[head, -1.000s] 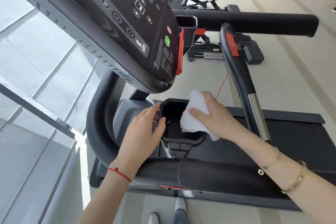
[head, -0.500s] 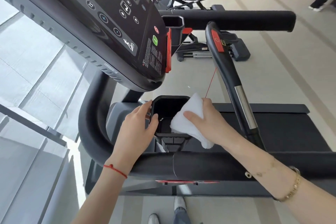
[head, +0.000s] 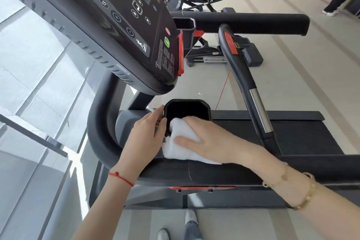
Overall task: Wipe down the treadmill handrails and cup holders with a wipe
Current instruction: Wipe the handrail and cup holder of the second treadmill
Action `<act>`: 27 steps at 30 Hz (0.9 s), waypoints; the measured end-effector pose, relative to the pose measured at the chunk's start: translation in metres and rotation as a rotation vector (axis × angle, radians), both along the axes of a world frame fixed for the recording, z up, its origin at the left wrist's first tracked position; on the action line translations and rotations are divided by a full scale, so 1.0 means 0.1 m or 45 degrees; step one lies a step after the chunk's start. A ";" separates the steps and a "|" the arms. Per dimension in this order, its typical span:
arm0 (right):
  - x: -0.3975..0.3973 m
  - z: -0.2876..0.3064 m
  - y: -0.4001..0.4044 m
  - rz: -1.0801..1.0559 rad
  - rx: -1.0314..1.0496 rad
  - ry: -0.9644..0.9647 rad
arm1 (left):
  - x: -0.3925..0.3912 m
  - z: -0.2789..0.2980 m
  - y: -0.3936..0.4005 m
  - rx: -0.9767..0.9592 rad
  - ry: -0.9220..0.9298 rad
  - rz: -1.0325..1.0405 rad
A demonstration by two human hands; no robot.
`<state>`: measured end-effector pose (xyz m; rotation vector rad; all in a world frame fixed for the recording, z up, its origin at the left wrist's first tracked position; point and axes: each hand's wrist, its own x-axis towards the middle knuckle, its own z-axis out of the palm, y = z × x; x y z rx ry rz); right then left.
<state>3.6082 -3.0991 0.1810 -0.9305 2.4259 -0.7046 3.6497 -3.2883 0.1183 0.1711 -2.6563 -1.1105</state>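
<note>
Since before, your right hand slid the gripped wipe over the cup holder near rim; left hand clasps its side; bunched wipe may miss corners.

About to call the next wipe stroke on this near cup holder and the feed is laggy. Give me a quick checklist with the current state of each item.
1. Wipe in hand: ok. The right hand holds the white wipe.
2. Wipe on target: ok. It lies over the near edge of the near cup holder.
3. Holder steadied: ok. The left hand grips its left rim.
4. Holder inside clean: cannot tell, the cavity is too dark.
5. Far cup holder reachable: cannot tell; it sits beyond the console.
6. Near handrail unobstructed: not ok, both forearms cross it.
</note>
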 end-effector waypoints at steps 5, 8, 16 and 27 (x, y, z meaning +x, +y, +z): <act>0.04 -0.12 -0.14 0.010 0.052 0.135 | 0.04 0.02 -0.01 0.011 0.051 0.035; -0.02 -0.09 0.15 0.053 0.048 0.169 | 0.05 0.03 0.00 -0.022 0.045 0.011; -0.02 -0.11 -0.09 0.107 0.029 0.249 | 0.07 0.07 0.04 0.009 0.065 -0.002; -0.20 -0.10 0.43 -0.033 -0.284 0.373 | 0.04 0.08 0.04 -0.051 0.030 0.035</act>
